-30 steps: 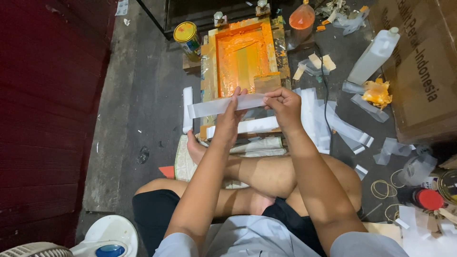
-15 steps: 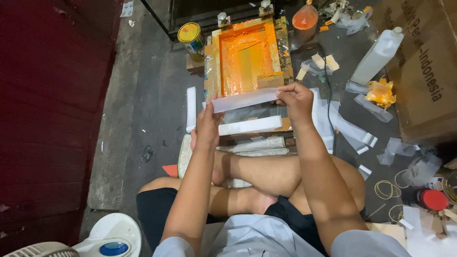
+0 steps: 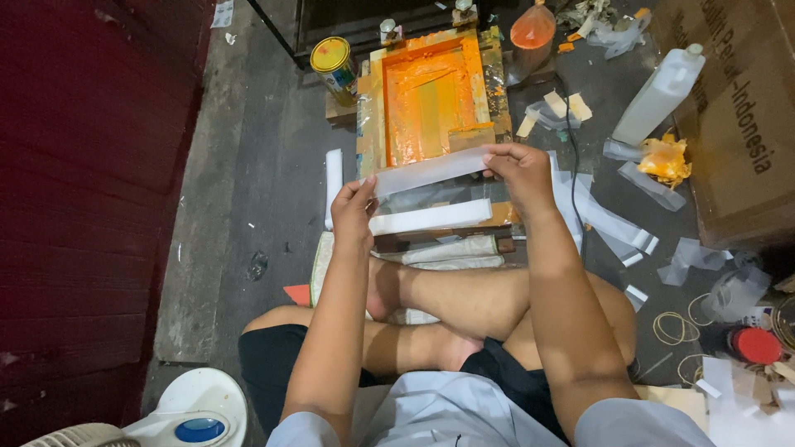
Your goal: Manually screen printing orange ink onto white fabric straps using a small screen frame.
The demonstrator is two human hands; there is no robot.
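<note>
The person sat cross-legged on the floor, and both hands pinched one long translucent white strip point(image 3: 431, 171) by its ends: the left hand point(image 3: 354, 209) clenched on the lower end, the right hand point(image 3: 515, 168) on the higher one. The strip hung tilted between them, just above the near edge of an orange-stained printing frame point(image 3: 426, 99). Below the grip lay a stack of white strips point(image 3: 431, 217); beyond the left hand stood a yellow tin point(image 3: 334, 65).

White translucent strip point(image 3: 431, 171), held level
</note>
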